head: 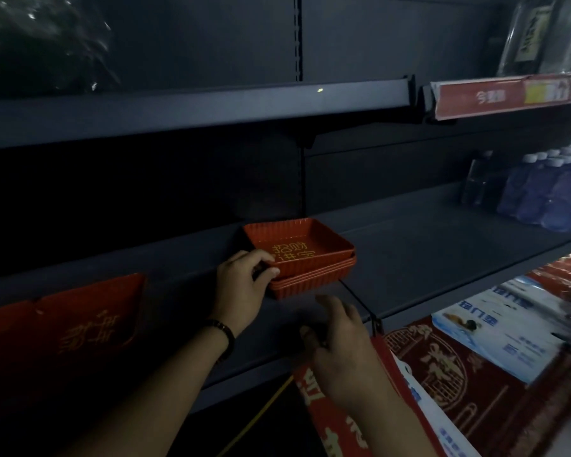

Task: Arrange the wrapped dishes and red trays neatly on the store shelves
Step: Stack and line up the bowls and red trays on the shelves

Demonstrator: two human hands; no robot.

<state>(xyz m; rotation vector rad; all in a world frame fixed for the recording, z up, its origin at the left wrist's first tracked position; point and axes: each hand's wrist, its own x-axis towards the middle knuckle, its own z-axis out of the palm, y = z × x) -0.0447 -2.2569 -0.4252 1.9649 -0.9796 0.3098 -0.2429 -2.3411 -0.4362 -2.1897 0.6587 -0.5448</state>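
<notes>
I see a stack of red trays (305, 258) sitting on the dark middle shelf (426, 255), near its front edge. My left hand (243, 286) grasps the top tray's near-left corner, thumb on the rim and fingers curled over it. My right hand (340, 351) hangs just below the stack, fingers spread, holding nothing. Blue bottles (548, 196) stand far right on the same shelf.

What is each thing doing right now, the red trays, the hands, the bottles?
stack of red trays: nested, on the middle shelf, top one tilted
left hand: gripping the stack's near-left corner
right hand: open, holding nothing
bottles: upright, capped, far right
middle shelf: mostly bare
</notes>
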